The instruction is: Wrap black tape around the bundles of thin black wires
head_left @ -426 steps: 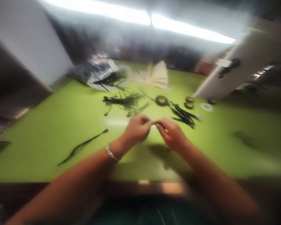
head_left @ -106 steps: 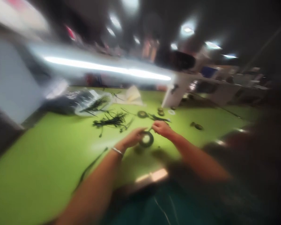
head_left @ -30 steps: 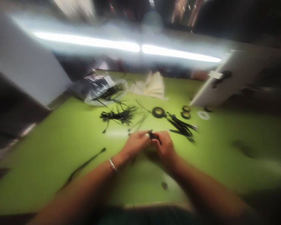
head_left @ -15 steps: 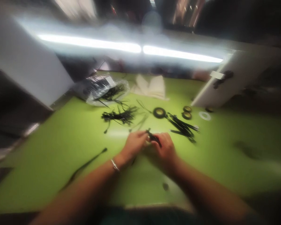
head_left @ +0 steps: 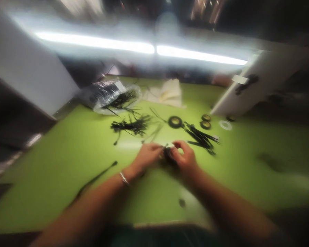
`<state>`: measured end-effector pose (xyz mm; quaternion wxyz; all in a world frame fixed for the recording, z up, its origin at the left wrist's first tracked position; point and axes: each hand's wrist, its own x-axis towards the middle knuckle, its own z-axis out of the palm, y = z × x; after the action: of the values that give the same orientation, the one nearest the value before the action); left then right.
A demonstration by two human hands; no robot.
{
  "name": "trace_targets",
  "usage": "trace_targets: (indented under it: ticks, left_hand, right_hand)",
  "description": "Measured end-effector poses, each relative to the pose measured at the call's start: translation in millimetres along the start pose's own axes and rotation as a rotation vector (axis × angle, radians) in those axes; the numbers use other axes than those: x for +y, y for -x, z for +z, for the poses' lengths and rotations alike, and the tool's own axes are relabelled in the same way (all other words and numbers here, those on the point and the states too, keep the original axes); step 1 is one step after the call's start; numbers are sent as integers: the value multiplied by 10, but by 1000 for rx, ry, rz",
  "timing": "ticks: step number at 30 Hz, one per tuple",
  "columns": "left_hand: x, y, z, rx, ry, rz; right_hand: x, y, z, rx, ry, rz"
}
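Over the middle of the green table, my left hand point(head_left: 149, 154) pinches a thin black cable, mostly hidden by its fingers. My right hand point(head_left: 186, 157), close beside it, has its thumb and fingers curled on a dark, rounded thing that looks like a roll of black tape point(head_left: 168, 155); blur hides its detail. Beyond the hands lie a bunch of black cables point(head_left: 131, 126) to the left and a bundle of black cables point(head_left: 199, 137) to the right. A single black cable point(head_left: 96, 178) rests beside my left forearm.
A clear plastic bag point(head_left: 109, 94) of black cables and pale cloth-like pieces point(head_left: 167, 93) lie at the back. A large black tape roll point(head_left: 175, 117), smaller tape rolls point(head_left: 205, 124) and a white ring point(head_left: 225, 125) are to the right. White panels point(head_left: 237, 97) flank the table point(head_left: 247, 164).
The dark roll between my hands has turned to show more of its round side. My right fingers have lifted and spread a little; my left hand stays nearly in place.
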<state>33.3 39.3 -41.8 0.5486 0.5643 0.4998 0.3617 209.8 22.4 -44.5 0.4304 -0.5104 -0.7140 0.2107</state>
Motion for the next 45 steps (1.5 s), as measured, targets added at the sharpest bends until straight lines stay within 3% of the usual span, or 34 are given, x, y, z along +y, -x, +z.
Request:
trace_targets:
  ticks: [5,12,19,28,31,36,42,45]
  left_hand:
    - [38,-9,17,-33,-46,61]
    - [69,-11,-8,-107,47,-29]
    - [-42,-35,-24,-128,77,-16]
    - [-60,-44,-22,-50,-144,63]
    - [-68,-47,-38,-72,-193,94]
    - [-117,-63,-39,36,-261,142]
    - [-95,-58,-29,59,-197,79]
    - [-61,-50,-20,116,-179,122]
  right_hand:
    - [44,-98,5,-57,-67,-59]
    - [90,-117,47,-5,-143,104]
    - [143,-101,69,-3,-159,73]
    - [133,-87,39,-4,-72,-43]
    - [129,-91,41,-3,-83,-30]
    - [93,-98,38,-2,-105,11]
    - [80,-93,13,25,-105,92]
    - [13,-65,2,-79,-12,138]
